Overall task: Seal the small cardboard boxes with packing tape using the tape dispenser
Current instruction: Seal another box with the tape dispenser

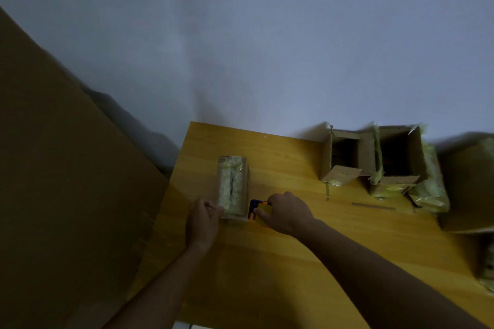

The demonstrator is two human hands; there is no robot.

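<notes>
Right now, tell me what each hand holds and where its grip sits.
The left hand grips the taped box at its near left corner. The right hand grips the tape dispenser beside the box; the exact part is hidden under the fingers.

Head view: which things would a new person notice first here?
First, the two hands at the near end of a taped box: the left hand holds it, the right hand grips a blue-orange tape dispenser. Then the open boxes at the yellow table's far right.

Left hand (204,218) grips taped box (233,187); right hand (287,212) holds tape dispenser (254,209) beside it.
</notes>
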